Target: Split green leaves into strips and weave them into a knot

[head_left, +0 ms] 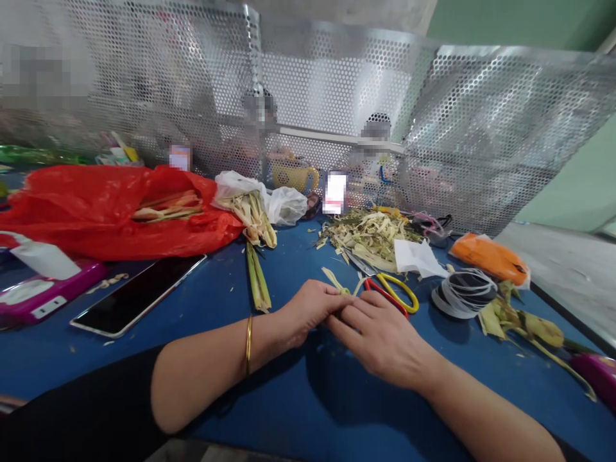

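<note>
My left hand (308, 309) and my right hand (380, 337) meet fingertip to fingertip low over the blue table (298, 398). Both have their fingers drawn together around a thin pale strip (337, 283) of plant leaf that pokes out past them. A gold bangle sits on my left wrist. Just beyond my right hand lie scissors (392, 292) with one red and one yellow handle. A green stalk bundle (257, 279) lies flat on the table ahead of my left hand.
A red plastic bag (96, 212) with stalks lies at the left, a phone (137, 295) in front of it. A heap of leaf trimmings (368, 234), white paper, a coil of white bands (464, 293) and an orange packet (488, 256) lie at the right. A perforated metal screen (337, 96) closes the back.
</note>
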